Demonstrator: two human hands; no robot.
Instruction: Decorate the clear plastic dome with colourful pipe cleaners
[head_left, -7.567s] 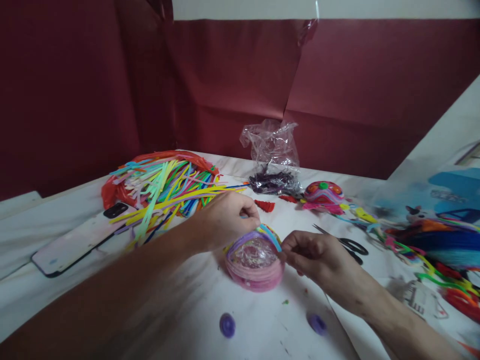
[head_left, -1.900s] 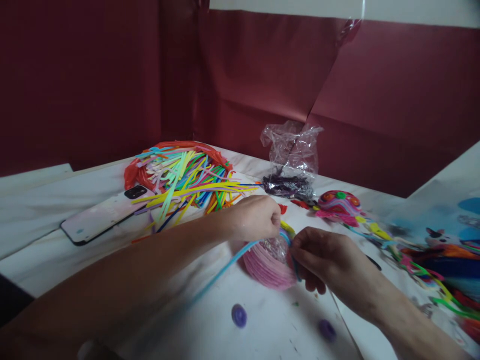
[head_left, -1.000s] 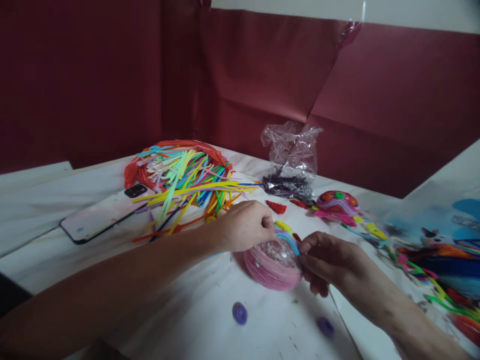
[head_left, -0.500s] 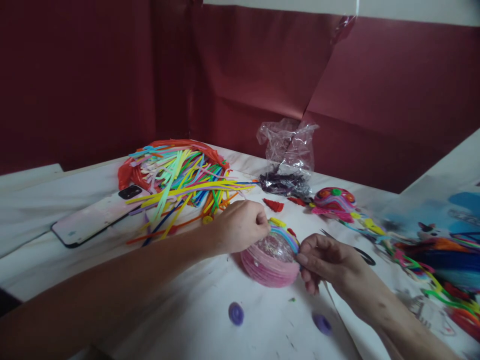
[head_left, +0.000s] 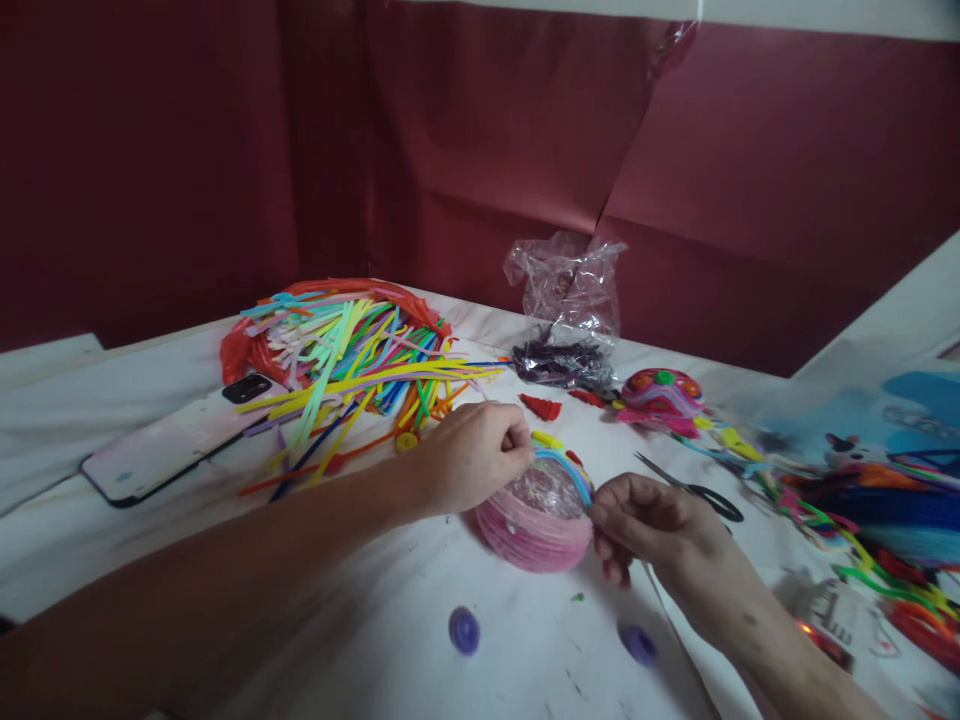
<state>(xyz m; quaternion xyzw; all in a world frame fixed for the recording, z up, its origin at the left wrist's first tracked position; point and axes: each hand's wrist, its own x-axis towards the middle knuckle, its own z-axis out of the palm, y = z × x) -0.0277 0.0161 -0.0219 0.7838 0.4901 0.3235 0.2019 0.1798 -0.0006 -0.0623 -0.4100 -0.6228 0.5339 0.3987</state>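
A round piece (head_left: 536,535) with a pink wound lower part, a clear shiny middle and a blue and lilac band along its top lies on the white table (head_left: 390,640). My left hand (head_left: 480,455) is closed at its upper left edge, fingertips pinched on the end of the blue strip. At the right edge, my right hand (head_left: 637,520) pinches the other end of that strip between thumb and forefinger. A yellow piece (head_left: 547,439) and a small red piece sit along the top. Two purple coils (head_left: 465,631) lie nearer me.
Colourful pipe cleaners (head_left: 360,350) and a phone (head_left: 176,440) lie left. Behind are a clear plastic bag (head_left: 566,310) and red pieces (head_left: 540,407). Black scissors (head_left: 694,488), a decorated pink piece (head_left: 663,393) and more strips (head_left: 885,520) are right.
The view has shifted slightly, so things appear a little further left, and more of the scissors shows. Both hands keep nearly the same place at the round piece.
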